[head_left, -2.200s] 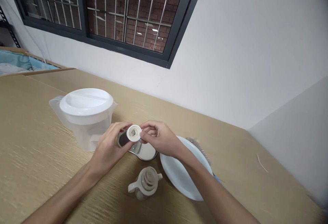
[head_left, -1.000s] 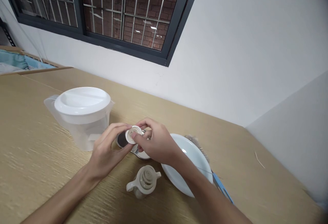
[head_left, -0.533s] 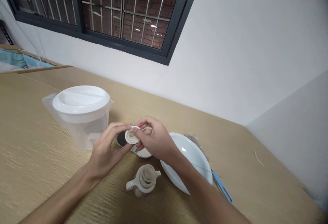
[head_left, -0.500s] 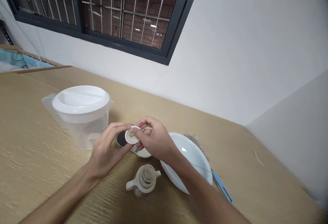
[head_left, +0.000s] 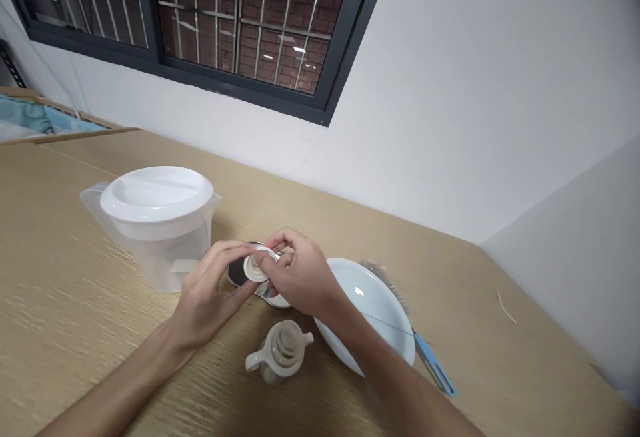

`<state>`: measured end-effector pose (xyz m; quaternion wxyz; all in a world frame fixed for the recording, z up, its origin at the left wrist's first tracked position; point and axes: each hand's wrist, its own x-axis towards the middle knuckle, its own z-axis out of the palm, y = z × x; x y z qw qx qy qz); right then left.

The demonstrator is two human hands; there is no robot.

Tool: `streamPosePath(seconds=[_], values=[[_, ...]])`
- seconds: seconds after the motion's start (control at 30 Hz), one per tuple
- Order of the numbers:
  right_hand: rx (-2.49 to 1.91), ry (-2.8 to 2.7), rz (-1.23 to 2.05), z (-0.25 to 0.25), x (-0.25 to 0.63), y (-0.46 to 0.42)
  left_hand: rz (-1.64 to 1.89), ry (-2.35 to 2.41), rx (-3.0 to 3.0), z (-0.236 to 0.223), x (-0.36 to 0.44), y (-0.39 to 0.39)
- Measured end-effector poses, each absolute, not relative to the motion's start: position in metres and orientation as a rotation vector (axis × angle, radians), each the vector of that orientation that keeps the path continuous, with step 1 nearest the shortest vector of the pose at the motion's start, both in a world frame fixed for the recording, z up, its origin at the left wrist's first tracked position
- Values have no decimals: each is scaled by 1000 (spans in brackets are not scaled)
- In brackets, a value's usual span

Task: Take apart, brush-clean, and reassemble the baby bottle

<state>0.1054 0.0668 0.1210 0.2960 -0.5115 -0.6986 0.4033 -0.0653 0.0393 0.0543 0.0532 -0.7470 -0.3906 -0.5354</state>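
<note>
Between both hands is a small round white lid (head_left: 255, 270) with a ringed centre, tilted toward me. My left hand (head_left: 213, 287) pinches its rim, fingers at the top and thumb below. My right hand (head_left: 300, 270) is closed at its right side, the thumb pressed on the ringed centre. Just below, a small clear bottle with a white collar (head_left: 284, 351) stands on the table; the collar has a handle-like tab on each side. Behind the hands lies a dark and white tray-like piece with a metallic rim (head_left: 237, 273), largely covered by them.
A translucent pitcher (head_left: 170, 257) with a white lid stands at left. On the right, partly under my right forearm, is a pale blue plate (head_left: 395, 330), with a blue-handled thin brush (head_left: 434, 363) resting across it. A thin pale strip (head_left: 506, 307) lies farther right.
My right thumb has shifted slightly left, farther over the centre of the lid. Everything else stays practically in place.
</note>
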Motion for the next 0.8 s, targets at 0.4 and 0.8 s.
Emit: streamPosePath(seconds=[0.4, 0.8], values=[[-1316, -1944, 1358, 142, 125, 66, -1665, -1292, -2298, 58, -62, 40], [-1294, -1971, 1111, 131, 117, 59, -1609, -1147, -2262, 56, -63, 35]])
